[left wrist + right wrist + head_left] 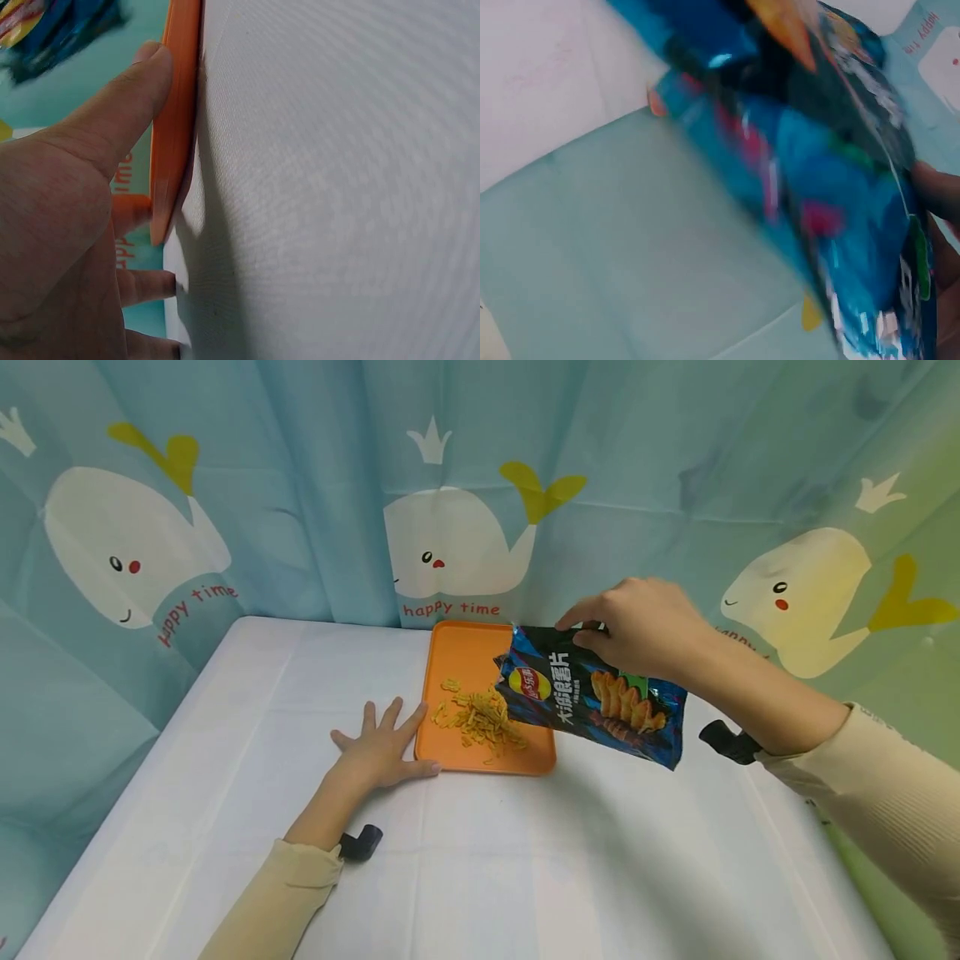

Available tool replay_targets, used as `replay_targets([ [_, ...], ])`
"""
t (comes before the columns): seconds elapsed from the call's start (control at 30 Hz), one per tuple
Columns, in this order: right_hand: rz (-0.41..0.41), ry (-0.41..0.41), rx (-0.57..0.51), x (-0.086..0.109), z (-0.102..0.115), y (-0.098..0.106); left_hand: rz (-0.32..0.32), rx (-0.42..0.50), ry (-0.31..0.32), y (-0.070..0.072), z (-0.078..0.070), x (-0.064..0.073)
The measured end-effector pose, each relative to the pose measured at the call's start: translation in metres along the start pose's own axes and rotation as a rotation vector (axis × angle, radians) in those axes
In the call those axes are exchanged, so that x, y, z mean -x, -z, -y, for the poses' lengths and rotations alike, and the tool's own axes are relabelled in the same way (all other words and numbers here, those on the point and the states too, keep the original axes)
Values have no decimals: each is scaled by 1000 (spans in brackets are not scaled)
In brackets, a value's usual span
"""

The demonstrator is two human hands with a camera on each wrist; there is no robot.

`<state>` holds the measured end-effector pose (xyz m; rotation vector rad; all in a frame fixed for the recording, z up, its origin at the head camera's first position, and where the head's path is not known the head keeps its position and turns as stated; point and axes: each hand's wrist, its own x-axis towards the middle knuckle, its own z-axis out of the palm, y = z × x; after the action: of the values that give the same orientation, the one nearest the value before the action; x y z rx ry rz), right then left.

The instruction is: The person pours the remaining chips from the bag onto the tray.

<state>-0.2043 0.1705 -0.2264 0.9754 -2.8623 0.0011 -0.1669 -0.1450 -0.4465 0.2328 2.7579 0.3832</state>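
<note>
A dark blue chip bag [592, 697] hangs tilted over the right side of an orange tray [457, 652], its left end lower than the hand. My right hand [637, 618] pinches the bag along its upper edge; in the right wrist view the bag [802, 150] is blurred and fills much of the picture. Broken yellow chips [480, 718] lie heaped on the tray. My left hand [378, 747] has its fingers spread at the tray's lower left corner. In the left wrist view its thumb [142, 82] touches the tray's side wall [174, 127].
The tray stands on a white-covered table [480, 860]. Behind it hangs a light blue curtain [315, 485] printed with whales. Dark wrist mounts [362, 843] sit on both wrists.
</note>
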Motion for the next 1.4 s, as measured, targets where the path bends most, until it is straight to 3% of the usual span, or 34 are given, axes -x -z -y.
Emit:
replay_targets([
  [0.47, 6, 26, 40, -11, 9, 0, 1, -14, -2, -1, 1, 0],
  [1.4, -23, 54, 45, -11, 15, 2, 11, -14, 0, 1, 2, -1],
])
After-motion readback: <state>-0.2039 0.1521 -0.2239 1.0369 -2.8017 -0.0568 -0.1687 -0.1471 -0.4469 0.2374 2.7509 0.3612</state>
